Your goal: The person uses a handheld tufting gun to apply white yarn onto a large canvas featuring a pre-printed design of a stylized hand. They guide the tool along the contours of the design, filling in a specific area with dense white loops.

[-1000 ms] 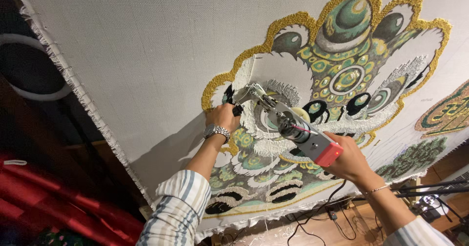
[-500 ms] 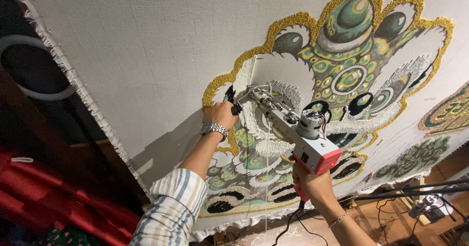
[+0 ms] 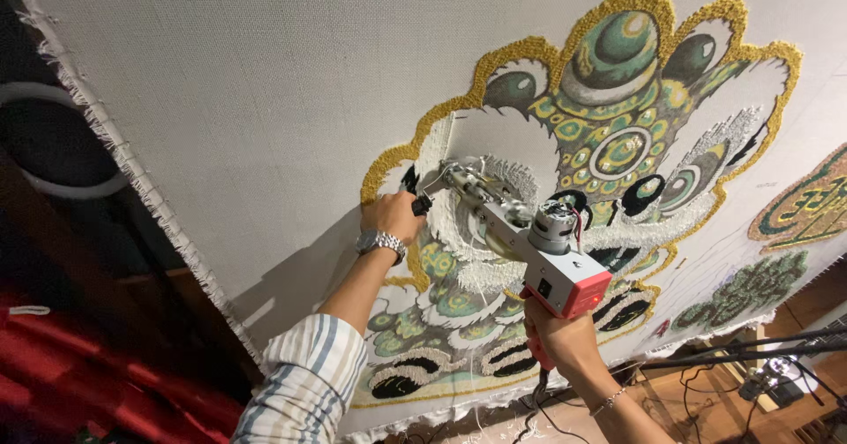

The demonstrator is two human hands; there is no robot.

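Up against the stretched cloth (image 3: 265, 100), my left hand (image 3: 394, 216) stays wrapped round the tufting gun (image 3: 520, 241)'s front handle while my right hand (image 3: 565, 343) has dropped toward 6 o'clock, fist closed on the rear handle, so the nose now pokes the white pile.

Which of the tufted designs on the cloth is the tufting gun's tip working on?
The large gold-edged green and white design in the middle; the tufting gun touches its white part, unlike the smaller designs at right.

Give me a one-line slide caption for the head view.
Left hand and right hand hold a tufting gun against a stretched white cloth bearing a green, gold and white tufted design.
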